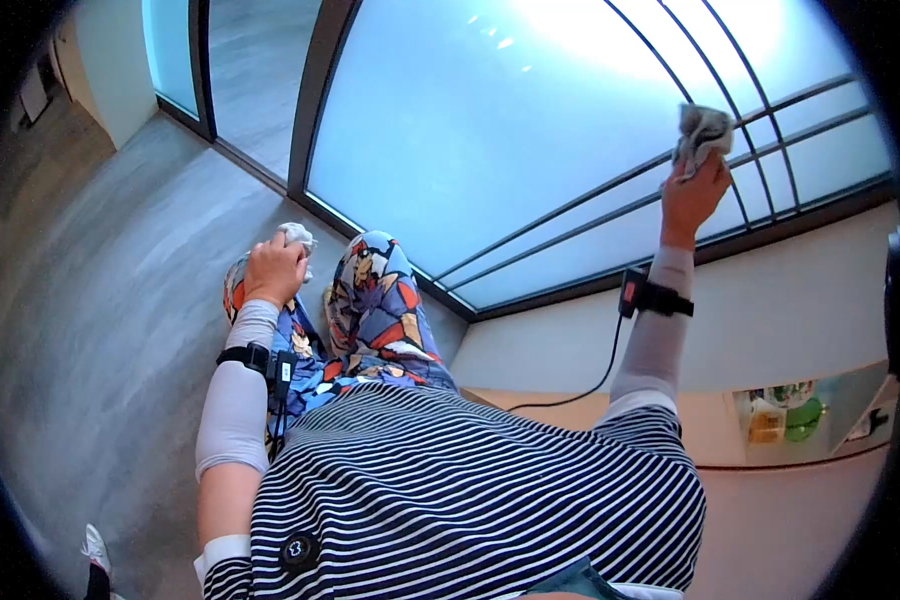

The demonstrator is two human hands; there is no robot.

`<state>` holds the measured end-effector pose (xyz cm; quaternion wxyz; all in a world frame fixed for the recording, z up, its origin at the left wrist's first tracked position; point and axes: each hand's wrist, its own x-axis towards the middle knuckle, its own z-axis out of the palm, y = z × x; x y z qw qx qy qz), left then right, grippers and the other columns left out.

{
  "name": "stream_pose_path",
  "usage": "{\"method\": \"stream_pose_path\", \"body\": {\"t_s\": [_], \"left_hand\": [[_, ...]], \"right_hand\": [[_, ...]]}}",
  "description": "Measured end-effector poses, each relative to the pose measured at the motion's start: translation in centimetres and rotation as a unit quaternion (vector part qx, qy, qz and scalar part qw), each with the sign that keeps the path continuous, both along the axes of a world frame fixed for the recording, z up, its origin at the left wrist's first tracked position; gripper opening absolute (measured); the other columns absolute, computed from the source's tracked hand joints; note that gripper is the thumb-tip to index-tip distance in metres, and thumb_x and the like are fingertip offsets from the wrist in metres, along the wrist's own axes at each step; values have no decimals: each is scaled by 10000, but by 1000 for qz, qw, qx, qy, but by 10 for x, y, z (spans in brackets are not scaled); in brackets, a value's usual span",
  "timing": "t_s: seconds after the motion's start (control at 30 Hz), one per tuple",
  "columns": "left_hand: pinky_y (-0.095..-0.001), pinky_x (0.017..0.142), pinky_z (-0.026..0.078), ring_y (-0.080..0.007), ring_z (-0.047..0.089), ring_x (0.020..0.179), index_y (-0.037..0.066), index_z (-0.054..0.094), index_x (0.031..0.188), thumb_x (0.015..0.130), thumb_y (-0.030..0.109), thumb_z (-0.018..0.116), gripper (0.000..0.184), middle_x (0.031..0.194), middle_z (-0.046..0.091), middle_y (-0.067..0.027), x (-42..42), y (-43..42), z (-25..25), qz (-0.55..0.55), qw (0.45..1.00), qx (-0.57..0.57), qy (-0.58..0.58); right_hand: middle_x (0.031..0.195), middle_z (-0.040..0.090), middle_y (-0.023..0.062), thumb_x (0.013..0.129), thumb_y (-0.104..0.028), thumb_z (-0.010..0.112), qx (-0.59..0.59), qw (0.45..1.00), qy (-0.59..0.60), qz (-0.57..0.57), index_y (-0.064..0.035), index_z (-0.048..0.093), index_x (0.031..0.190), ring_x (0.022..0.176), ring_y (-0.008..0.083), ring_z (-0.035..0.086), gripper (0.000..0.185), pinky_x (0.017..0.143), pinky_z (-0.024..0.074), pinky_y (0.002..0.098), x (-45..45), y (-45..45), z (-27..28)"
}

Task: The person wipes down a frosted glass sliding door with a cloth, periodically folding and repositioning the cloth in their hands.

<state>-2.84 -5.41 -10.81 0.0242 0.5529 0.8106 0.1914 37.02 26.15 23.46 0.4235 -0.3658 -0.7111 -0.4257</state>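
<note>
My right hand (695,200) is closed on a crumpled grey cloth (705,130), out at the right over a frosted glass panel (490,130). The cloth lies over the thin dark bars (610,190) where they cross on the glass. Low at the left, by my knee, my left hand (275,270) is closed around a bunched white cloth (298,237). Part of that cloth is hidden behind the fingers.
A dark frame (315,110) borders the glass panel, with an opening on its left. Grey floor (120,300) spreads at the left, where another person's shoe (95,545) shows. At the right, a shelf (820,420) holds a green object (803,420).
</note>
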Motion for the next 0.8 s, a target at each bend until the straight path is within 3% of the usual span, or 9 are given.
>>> {"method": "stream_pose_path", "body": {"t_s": [0.07, 0.2, 0.27, 0.37, 0.6, 0.73, 0.8], "left_hand": [[-425, 798, 481, -304, 613, 889, 164, 685, 860, 810, 293, 696, 138, 970, 605, -94, -1, -3, 0, 6, 1000, 1, -3], [-431, 766, 491, -307, 615, 868, 173, 682, 851, 809, 299, 695, 134, 957, 602, -88, -2, -5, -4, 18, 1000, 11, 11], [-434, 753, 494, -308, 616, 861, 177, 682, 848, 809, 302, 694, 131, 950, 602, -86, -2, -5, -7, 23, 1000, 10, 15], [-439, 738, 499, -311, 617, 846, 185, 683, 844, 806, 301, 693, 122, 940, 602, -83, -1, -5, -1, 14, 1000, 6, 9], [-443, 745, 492, -318, 619, 847, 182, 675, 833, 801, 295, 695, 119, 936, 598, -90, 7, -1, 9, 16, 1000, 5, -3], [-461, 754, 483, -340, 614, 851, 160, 678, 818, 809, 292, 692, 133, 943, 595, -105, 4, -4, 10, 17, 1000, 11, -2], [-461, 761, 480, -340, 613, 863, 155, 678, 811, 808, 291, 693, 136, 939, 592, -107, 4, -7, 8, 14, 1000, 23, -9]], "right_hand": [[1156, 548, 252, 760, -82, 734, 10, 1000, 15, 6, 24, 500, 1261, 1101, 394, 522, 563, 926, 474, 499, -24, 8, 2], [1145, 574, 170, 770, -115, 703, 104, 989, -88, 64, -36, 517, 1258, 999, 349, 562, 528, 834, 487, 465, -96, 27, -46], [1108, 583, 129, 810, -156, 672, 73, 986, -141, 49, -68, 524, 1259, 918, 302, 570, 481, 747, 474, 431, -131, 28, -92], [1099, 563, 94, 855, -173, 619, -40, 970, -231, 68, -92, 538, 1248, 919, 260, 556, 408, 740, 453, 402, -151, 17, -160], [1125, 525, 15, 792, -178, 624, -149, 912, -347, 163, -172, 559, 1144, 976, 192, 541, 359, 822, 446, 357, -68, 4, -262], [1150, 530, 30, 813, -131, 606, -183, 918, -342, 79, -179, 534, 1165, 989, 220, 545, 363, 850, 431, 387, 6, -3, -251], [1121, 598, 53, 878, -112, 575, -178, 932, -306, 79, -163, 577, 1144, 997, 257, 569, 271, 802, 439, 421, 48, 3, -228]]}}
